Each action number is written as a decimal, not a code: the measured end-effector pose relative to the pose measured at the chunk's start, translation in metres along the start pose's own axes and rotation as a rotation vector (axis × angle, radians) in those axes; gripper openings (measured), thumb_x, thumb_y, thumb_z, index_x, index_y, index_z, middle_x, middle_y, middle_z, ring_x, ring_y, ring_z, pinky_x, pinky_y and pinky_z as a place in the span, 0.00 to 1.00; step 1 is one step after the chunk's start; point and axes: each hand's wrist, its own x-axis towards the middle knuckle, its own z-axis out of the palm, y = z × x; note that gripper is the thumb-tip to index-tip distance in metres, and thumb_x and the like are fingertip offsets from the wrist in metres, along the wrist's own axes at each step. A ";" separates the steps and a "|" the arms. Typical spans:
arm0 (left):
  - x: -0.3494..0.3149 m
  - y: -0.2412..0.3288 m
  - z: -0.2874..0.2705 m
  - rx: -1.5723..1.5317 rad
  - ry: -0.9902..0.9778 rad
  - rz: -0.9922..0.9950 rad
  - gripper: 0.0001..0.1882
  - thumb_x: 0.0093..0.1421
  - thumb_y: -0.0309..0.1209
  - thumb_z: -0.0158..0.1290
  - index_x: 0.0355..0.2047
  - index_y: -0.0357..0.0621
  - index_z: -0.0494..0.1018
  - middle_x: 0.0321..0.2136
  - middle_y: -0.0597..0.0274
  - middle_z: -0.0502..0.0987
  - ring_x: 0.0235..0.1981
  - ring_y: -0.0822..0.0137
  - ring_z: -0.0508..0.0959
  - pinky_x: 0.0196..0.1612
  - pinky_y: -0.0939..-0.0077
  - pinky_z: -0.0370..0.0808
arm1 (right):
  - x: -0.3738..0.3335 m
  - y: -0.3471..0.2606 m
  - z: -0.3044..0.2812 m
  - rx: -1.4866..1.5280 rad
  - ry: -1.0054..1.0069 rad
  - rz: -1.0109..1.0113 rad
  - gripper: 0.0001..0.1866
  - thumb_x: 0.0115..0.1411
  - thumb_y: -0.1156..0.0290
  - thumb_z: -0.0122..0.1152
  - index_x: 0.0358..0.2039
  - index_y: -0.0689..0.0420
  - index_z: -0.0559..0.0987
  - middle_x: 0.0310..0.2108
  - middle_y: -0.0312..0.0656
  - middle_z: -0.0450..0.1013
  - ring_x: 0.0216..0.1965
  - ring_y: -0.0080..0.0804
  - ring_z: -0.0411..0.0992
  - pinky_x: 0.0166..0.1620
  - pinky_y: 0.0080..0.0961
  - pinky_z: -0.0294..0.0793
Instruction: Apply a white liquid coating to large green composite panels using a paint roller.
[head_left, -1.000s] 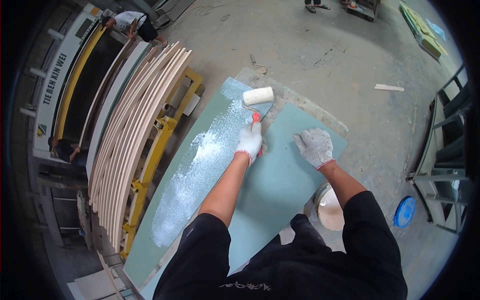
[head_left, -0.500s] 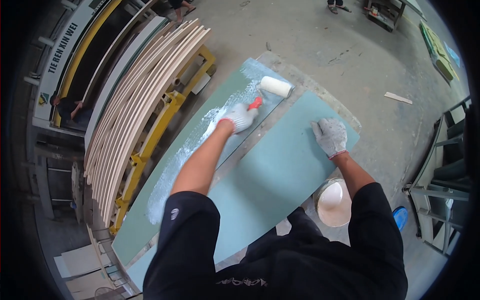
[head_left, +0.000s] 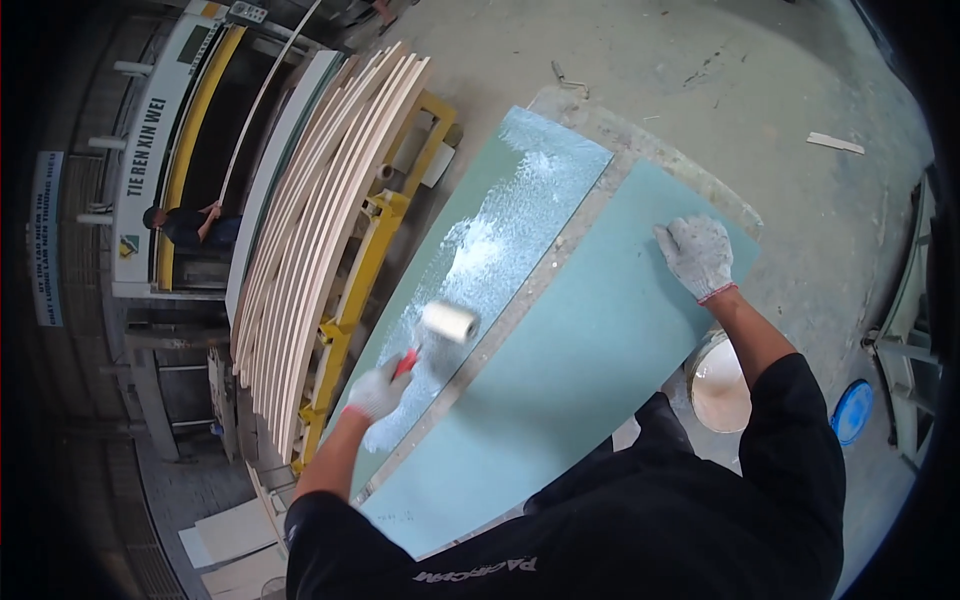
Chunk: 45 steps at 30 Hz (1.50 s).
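Observation:
My left hand (head_left: pixel 376 392), in a pale knit glove, is closed round the red handle of a paint roller (head_left: pixel 450 322). Its white sleeve is over the far board (head_left: pixel 415 275), a long green panel partly coated with streaky, wet-looking white. Alongside, across a narrow gap, lies the near pale green board (head_left: pixel 560 330), with no white coating showing on it. My right hand (head_left: pixel 697 258), in a greyish glove, rests on this board near its far right end. Its fingers are curled in and nothing shows in them.
An open bucket (head_left: pixel 722 385) of whitish liquid stands by my right arm. A blue lid (head_left: pixel 852 412) lies farther right. Stacked wooden strips (head_left: pixel 330 230) sit on a yellow frame (head_left: pixel 372 255) at left. Behind them a person (head_left: pixel 190 225) is near a large machine (head_left: pixel 150 170).
My left hand has drawn the roller back from the board's far end toward me and to the left. White now covers more of that end. My right hand stays on the near board; the view has shifted.

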 end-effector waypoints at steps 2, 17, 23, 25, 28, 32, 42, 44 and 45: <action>0.077 0.042 -0.007 -0.094 0.115 0.106 0.26 0.68 0.48 0.46 0.55 0.41 0.72 0.43 0.33 0.79 0.47 0.36 0.79 0.50 0.45 0.75 | -0.003 -0.001 0.002 -0.015 0.007 -0.002 0.20 0.65 0.52 0.58 0.24 0.54 0.79 0.26 0.44 0.76 0.35 0.45 0.76 0.40 0.44 0.72; 0.123 -0.021 -0.037 0.129 0.020 0.022 0.34 0.69 0.48 0.47 0.70 0.45 0.61 0.50 0.31 0.77 0.53 0.38 0.78 0.58 0.51 0.73 | 0.003 0.004 0.003 0.018 0.101 -0.014 0.16 0.62 0.59 0.63 0.22 0.54 0.77 0.24 0.44 0.73 0.31 0.47 0.73 0.36 0.45 0.69; 0.212 0.058 -0.086 0.116 0.157 0.132 0.33 0.70 0.51 0.43 0.67 0.41 0.64 0.55 0.32 0.74 0.57 0.40 0.76 0.61 0.54 0.72 | -0.003 0.002 0.014 0.114 0.192 -0.054 0.10 0.63 0.65 0.63 0.42 0.53 0.81 0.29 0.45 0.76 0.35 0.47 0.74 0.39 0.43 0.72; 0.271 0.105 -0.103 0.001 0.309 0.306 0.35 0.71 0.52 0.42 0.65 0.35 0.65 0.56 0.32 0.73 0.58 0.38 0.75 0.61 0.54 0.71 | -0.004 -0.002 0.012 0.073 0.109 0.025 0.18 0.63 0.69 0.62 0.54 0.51 0.77 0.33 0.47 0.76 0.36 0.49 0.74 0.40 0.43 0.73; 0.320 0.140 -0.118 0.033 0.358 0.323 0.35 0.71 0.52 0.43 0.64 0.33 0.65 0.51 0.31 0.76 0.56 0.37 0.75 0.59 0.53 0.72 | 0.002 0.001 0.027 0.077 0.244 -0.036 0.22 0.64 0.71 0.60 0.59 0.51 0.75 0.37 0.50 0.77 0.38 0.50 0.76 0.42 0.43 0.75; 0.254 0.058 -0.077 0.044 0.244 0.270 0.34 0.71 0.50 0.44 0.67 0.36 0.61 0.50 0.30 0.76 0.54 0.37 0.76 0.58 0.51 0.73 | -0.005 0.021 0.031 0.083 0.269 -0.007 0.22 0.65 0.73 0.59 0.60 0.50 0.75 0.42 0.51 0.78 0.41 0.51 0.77 0.45 0.41 0.76; 0.059 -0.142 -0.006 0.206 -0.042 -0.074 0.32 0.69 0.49 0.46 0.69 0.51 0.62 0.45 0.34 0.80 0.49 0.36 0.79 0.53 0.48 0.75 | -0.018 0.020 0.035 0.122 0.237 0.059 0.17 0.66 0.69 0.60 0.55 0.46 0.78 0.42 0.43 0.81 0.39 0.46 0.80 0.42 0.38 0.79; 0.120 -0.099 -0.032 0.144 0.048 -0.015 0.32 0.69 0.51 0.47 0.68 0.49 0.63 0.48 0.32 0.78 0.52 0.37 0.78 0.55 0.48 0.74 | -0.020 0.019 0.032 0.091 0.212 0.079 0.11 0.67 0.64 0.59 0.49 0.48 0.80 0.39 0.44 0.80 0.38 0.48 0.79 0.39 0.40 0.78; 0.157 -0.063 -0.047 0.109 0.102 0.065 0.32 0.70 0.51 0.46 0.68 0.46 0.63 0.51 0.32 0.77 0.53 0.37 0.77 0.57 0.49 0.74 | -0.016 0.017 0.027 0.080 0.214 0.086 0.11 0.67 0.64 0.59 0.49 0.48 0.80 0.39 0.44 0.80 0.38 0.48 0.79 0.39 0.40 0.78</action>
